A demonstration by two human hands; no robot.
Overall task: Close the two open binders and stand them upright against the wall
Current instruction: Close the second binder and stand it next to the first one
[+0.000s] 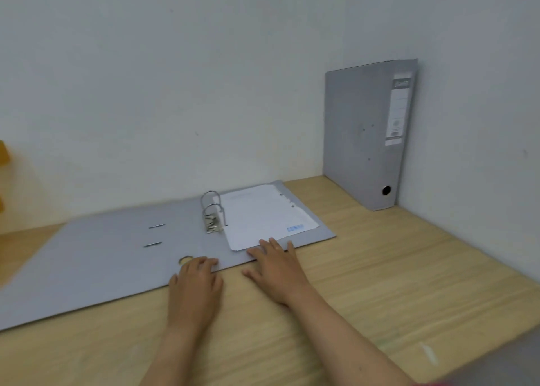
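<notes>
A grey binder [102, 257] lies open and flat on the wooden desk [380, 283], its metal rings [211, 210] upright in the middle and a white sheet [263, 219] on its right half. A second grey binder [365, 134] stands closed and upright in the corner at the right, its labelled spine facing me. My left hand [195, 283] rests palm down on the near edge of the open binder, fingertips beside the spine hole. My right hand [276, 266] lies flat at the same edge, fingertips touching the sheet's near corner. Neither hand grips anything.
White walls meet in a corner behind the upright binder. A yellowish object [3, 163] shows at the far left edge. Bare desk surface stretches to the right and toward me.
</notes>
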